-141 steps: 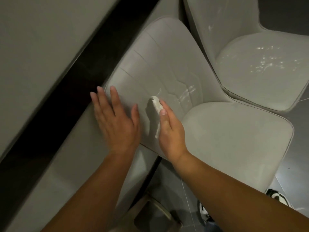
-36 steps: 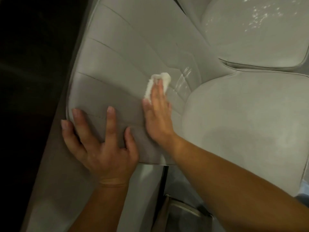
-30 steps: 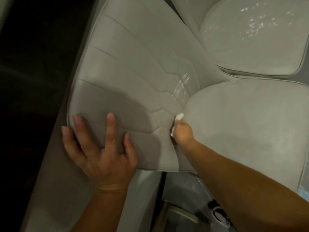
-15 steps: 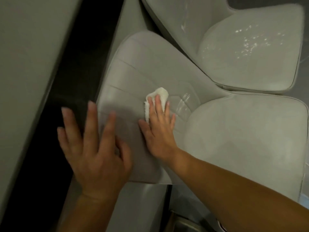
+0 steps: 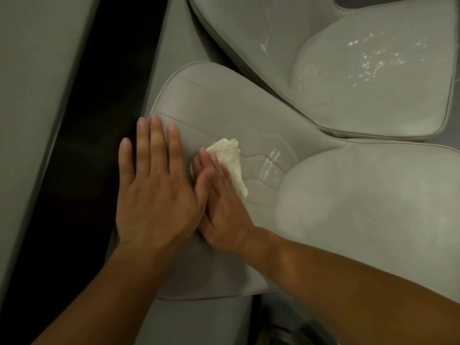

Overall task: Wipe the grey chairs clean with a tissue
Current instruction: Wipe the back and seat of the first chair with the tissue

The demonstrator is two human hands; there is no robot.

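Note:
Two grey padded chairs stand side by side. The near chair (image 5: 361, 207) fills the middle of the view, its stitched backrest on the left. A crumpled white tissue (image 5: 230, 160) lies on that backrest. My right hand (image 5: 221, 202) presses the tissue flat against the backrest with straight fingers. My left hand (image 5: 151, 190) lies flat on the backrest's left edge, fingers straight, its thumb side overlapping my right hand. A wet shiny streak (image 5: 270, 165) sits right of the tissue. The far chair (image 5: 368, 90) at the top right has wet glistening spots on its seat.
A pale grey table edge (image 5: 37, 95) runs down the left, with a dark gap (image 5: 82, 170) between it and the chairs. Dark floor and a metal chair base (image 5: 278, 329) show at the bottom.
My right hand with the tissue has slid a little left and down across the backrest. My left hand moved right onto the backrest edge, next to my right hand. The view shifted slightly.

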